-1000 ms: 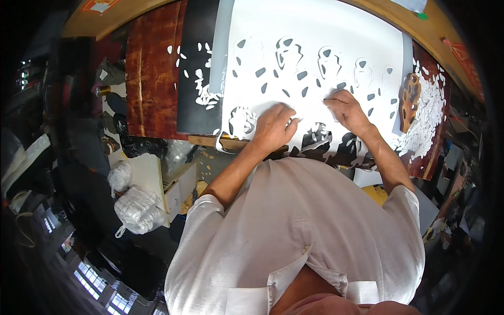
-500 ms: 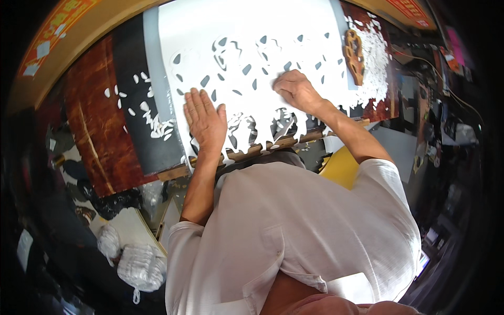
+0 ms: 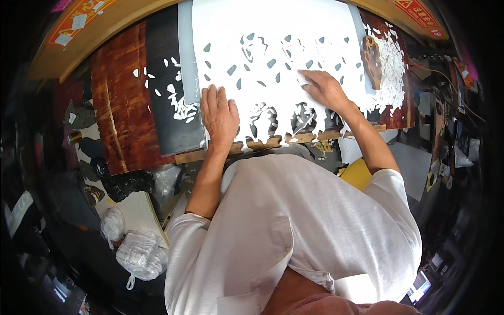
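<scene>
Head view, left hand (image 3: 219,113): lying palm down, fingers together and stretched toward 12 o'clock, pressing flat on the near left part of the white cut-out sheet (image 3: 273,31); forearm running back toward 6 o'clock.
Head view, right hand (image 3: 324,89): resting flat with fingers spread apart, pointing toward 10 o'clock, gripping nothing; forearm slanting down toward 5 o'clock.
Sheet: lying across the desk (image 3: 123,121) at 12 o'clock, its near edge overhanging the desk's wooden edge.
Paper scraps (image 3: 391,68): piling at 2 o'clock, beside a brown carved wooden piece (image 3: 371,60).
Black mat (image 3: 165,105): sitting at 10 o'clock, carrying white offcuts.
</scene>
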Motion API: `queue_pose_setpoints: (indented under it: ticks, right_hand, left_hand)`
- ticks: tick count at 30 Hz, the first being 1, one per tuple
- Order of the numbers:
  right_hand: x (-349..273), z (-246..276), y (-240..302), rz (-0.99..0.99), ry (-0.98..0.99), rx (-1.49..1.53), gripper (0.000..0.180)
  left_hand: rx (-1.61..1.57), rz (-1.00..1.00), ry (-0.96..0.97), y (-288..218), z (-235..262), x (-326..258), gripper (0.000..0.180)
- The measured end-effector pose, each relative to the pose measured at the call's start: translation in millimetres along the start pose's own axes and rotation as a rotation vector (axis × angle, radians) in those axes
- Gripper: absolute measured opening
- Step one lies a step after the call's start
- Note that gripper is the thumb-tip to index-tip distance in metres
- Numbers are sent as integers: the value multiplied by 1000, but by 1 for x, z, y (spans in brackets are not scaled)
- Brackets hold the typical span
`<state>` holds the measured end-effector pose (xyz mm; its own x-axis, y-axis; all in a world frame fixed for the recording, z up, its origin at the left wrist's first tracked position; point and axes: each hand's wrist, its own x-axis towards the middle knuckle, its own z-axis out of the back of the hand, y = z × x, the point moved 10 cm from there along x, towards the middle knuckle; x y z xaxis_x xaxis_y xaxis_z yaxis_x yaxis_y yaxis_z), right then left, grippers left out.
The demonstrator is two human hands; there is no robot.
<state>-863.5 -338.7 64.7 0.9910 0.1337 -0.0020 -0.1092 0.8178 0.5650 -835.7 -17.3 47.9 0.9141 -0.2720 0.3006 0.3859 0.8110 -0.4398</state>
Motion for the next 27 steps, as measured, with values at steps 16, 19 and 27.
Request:
queue_pose_setpoints:
  ticks: [16, 19, 27]
  right_hand:
    - [-43, 12, 38, 265, 34, 8, 9]
    - [-39, -12, 41, 73, 252, 83, 9]
    - [82, -103, 154, 296, 203, 315, 27]
  left_hand:
    - [67, -48, 76, 11, -18, 1, 56]
    - [-121, 240, -27, 40, 16, -9, 52]
    - [-717, 828, 374, 100, 0, 2, 45]
